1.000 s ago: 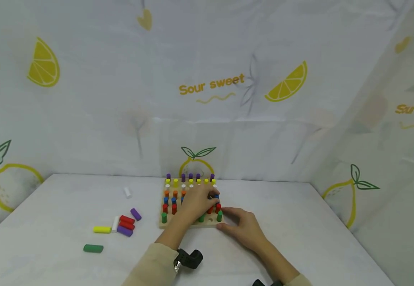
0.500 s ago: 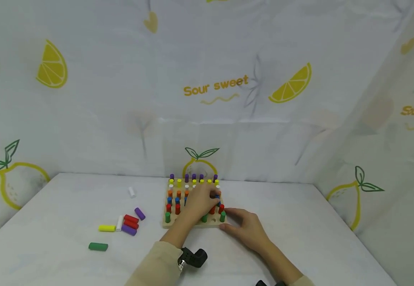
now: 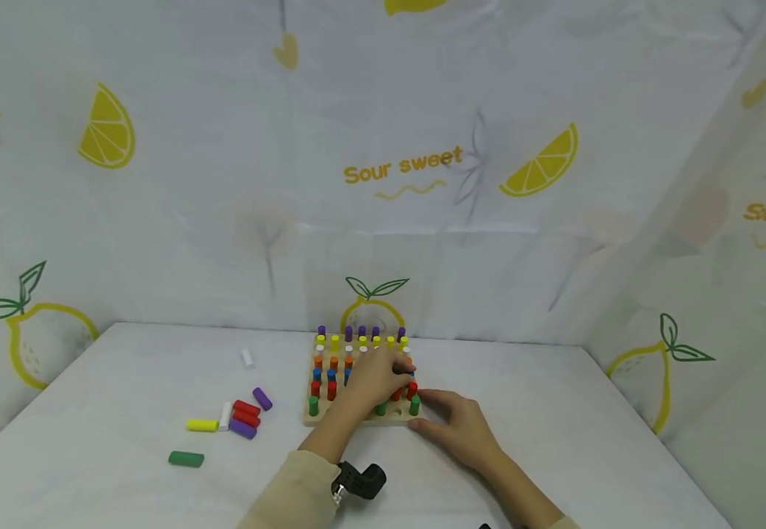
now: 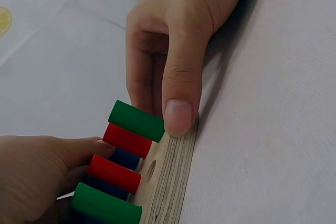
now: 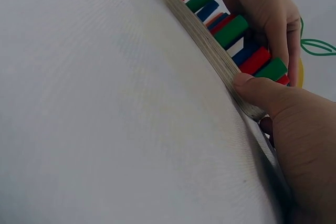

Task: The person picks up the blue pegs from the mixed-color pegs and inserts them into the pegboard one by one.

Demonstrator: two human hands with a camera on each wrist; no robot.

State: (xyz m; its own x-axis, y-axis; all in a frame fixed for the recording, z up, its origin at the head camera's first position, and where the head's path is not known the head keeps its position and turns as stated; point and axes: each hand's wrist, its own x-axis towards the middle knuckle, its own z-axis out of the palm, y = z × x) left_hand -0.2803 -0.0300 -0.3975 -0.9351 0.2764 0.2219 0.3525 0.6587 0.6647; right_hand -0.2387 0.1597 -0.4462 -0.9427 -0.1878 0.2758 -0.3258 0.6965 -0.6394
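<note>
A wooden pegboard (image 3: 350, 422) holds rows of pegs in green, red, blue, orange, white, yellow and purple. Reaching over its right half, my left hand (image 3: 375, 378) pinches a blue peg (image 4: 126, 159) in the rightmost column, its fingertips at the peg's top. The palm hides several middle pegs in the head view. My right hand (image 3: 461, 427) grips the near right corner, thumb on the front edge and fingers along the right side. Beside that thumb stands a green peg (image 4: 136, 120), with a red peg (image 4: 127, 140) behind it. An uncovered hole (image 4: 151, 170) shows in the front row.
Loose pegs lie on the white table left of the board: a green peg (image 3: 186, 459), a yellow peg (image 3: 202, 425), a white peg (image 3: 226, 416), two red ones and a purple peg (image 3: 242, 428). Farther back are another purple peg (image 3: 262, 399) and a white peg (image 3: 247, 358).
The whole head view has shifted a little, moving the scene rightward in it. Both hands keep about the same places at the board, with the left fingers working slightly at the blue peg.
</note>
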